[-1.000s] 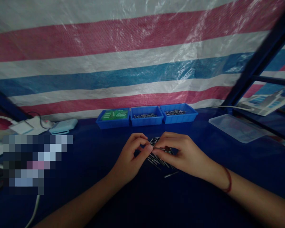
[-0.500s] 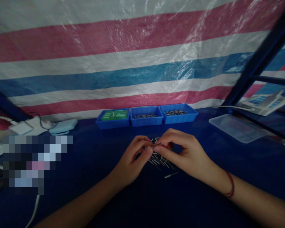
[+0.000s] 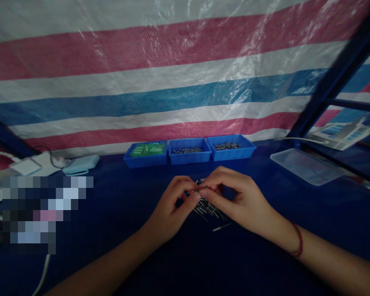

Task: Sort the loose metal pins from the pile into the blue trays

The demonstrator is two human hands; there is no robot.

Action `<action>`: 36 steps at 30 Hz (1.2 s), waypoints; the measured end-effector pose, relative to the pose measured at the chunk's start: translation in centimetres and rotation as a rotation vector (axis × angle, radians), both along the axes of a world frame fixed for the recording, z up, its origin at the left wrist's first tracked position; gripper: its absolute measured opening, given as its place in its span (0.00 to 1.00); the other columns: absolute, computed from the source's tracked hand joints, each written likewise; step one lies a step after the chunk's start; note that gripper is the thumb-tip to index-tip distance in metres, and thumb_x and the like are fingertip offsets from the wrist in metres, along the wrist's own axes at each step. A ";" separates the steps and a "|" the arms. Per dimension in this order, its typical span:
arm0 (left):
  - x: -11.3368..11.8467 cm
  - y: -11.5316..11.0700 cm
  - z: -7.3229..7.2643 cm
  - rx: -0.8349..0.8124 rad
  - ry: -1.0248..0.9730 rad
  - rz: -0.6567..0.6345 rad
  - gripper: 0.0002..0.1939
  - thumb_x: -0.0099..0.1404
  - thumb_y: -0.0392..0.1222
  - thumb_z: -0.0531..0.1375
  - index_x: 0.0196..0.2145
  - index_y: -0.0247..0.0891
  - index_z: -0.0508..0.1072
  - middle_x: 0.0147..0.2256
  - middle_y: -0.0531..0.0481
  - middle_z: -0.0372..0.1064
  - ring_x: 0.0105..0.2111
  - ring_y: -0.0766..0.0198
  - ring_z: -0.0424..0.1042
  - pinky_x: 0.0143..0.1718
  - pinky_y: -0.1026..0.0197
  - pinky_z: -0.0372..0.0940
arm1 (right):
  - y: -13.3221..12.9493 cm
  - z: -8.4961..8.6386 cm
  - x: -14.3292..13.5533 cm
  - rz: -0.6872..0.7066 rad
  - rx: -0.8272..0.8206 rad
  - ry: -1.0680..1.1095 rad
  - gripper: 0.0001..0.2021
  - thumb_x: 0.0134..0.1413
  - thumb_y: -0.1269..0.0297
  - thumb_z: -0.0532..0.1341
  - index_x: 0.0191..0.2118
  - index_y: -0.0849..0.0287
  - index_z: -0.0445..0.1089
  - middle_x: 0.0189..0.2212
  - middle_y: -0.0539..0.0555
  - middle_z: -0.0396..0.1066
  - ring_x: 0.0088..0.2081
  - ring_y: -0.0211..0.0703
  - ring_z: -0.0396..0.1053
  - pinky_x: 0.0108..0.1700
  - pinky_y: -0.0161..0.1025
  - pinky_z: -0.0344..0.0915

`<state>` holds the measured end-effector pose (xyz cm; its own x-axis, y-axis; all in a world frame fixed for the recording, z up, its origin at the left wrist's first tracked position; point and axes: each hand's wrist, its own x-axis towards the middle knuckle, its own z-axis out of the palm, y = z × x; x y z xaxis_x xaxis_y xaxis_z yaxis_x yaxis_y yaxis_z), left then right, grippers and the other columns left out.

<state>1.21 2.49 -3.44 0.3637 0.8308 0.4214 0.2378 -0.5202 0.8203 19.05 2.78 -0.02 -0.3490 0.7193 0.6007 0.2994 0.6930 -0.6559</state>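
Observation:
My left hand [image 3: 176, 205] and my right hand [image 3: 236, 196] meet at the fingertips over a heap of blind rivets [image 3: 212, 210]. Thumb and fingers of each are pinched together on a small metal piece [image 3: 198, 190]; most of it is hidden by the fingers, so its exact kind cannot be made out. The thin silver rivets lie loosely in many directions under and between the hands. A single rivet [image 3: 221, 227] rests apart from the heap, nearer to me, below my right hand.
Three blue bins stand behind the hands: a left bin [image 3: 127, 159] with green packets, a middle bin [image 3: 189, 158] and a right bin [image 3: 234, 153] with metal pieces. A clear plastic lid [image 3: 308, 166] lies right. Left are a light-blue case [image 3: 82, 164], chargers and a cable [image 3: 43, 275].
Both hands stay pinched together over the heap, with only a slight shift of the fingertips. The whole view has moved a few pixels; the rivets and bins keep their places.

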 end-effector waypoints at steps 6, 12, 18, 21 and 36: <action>-0.1 0.1 -0.1 0.070 0.015 0.065 0.05 0.65 0.36 0.54 0.38 0.43 0.68 0.40 0.51 0.60 0.39 0.66 0.64 0.38 0.62 0.62 | 0.1 -0.1 0.0 0.000 0.009 0.001 0.03 0.52 0.70 0.61 0.33 0.61 0.72 0.25 0.50 0.65 0.26 0.32 0.63 0.27 0.32 0.62; 0.0 0.0 0.0 0.153 0.021 0.149 0.08 0.64 0.34 0.55 0.39 0.44 0.67 0.40 0.51 0.59 0.41 0.65 0.64 0.38 0.62 0.62 | 0.2 -0.3 0.1 -0.011 -0.008 -0.002 0.04 0.52 0.70 0.60 0.33 0.60 0.72 0.25 0.50 0.65 0.26 0.33 0.63 0.27 0.33 0.62; -0.1 -0.1 -0.1 0.236 0.027 0.215 0.08 0.64 0.34 0.55 0.40 0.44 0.67 0.42 0.50 0.58 0.43 0.63 0.63 0.39 0.61 0.62 | 0.4 -0.4 0.2 0.010 -0.050 -0.064 0.05 0.54 0.70 0.58 0.35 0.60 0.71 0.28 0.51 0.67 0.28 0.34 0.64 0.28 0.34 0.62; -0.1 -0.2 0.0 0.260 0.030 0.217 0.07 0.64 0.34 0.55 0.40 0.44 0.66 0.43 0.50 0.58 0.44 0.62 0.62 0.40 0.60 0.62 | 0.5 -0.6 0.2 0.055 -0.060 -0.080 0.05 0.55 0.70 0.57 0.35 0.59 0.71 0.30 0.51 0.68 0.30 0.35 0.65 0.30 0.34 0.63; 0.1 0.4 -0.8 0.014 0.052 0.266 0.13 0.67 0.41 0.51 0.49 0.41 0.57 0.45 0.45 0.60 0.45 0.59 0.64 0.42 0.55 0.62 | 7.9 -0.8 6.0 -0.635 0.264 -0.286 0.10 0.56 0.63 0.56 0.34 0.62 0.73 0.32 0.58 0.70 0.35 0.47 0.68 0.39 0.45 0.64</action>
<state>1.28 2.87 -4.27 0.1551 0.8942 0.4199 0.4090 -0.4451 0.7967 25.06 10.64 -0.85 -0.0831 0.6789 0.7295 0.8286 0.4538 -0.3278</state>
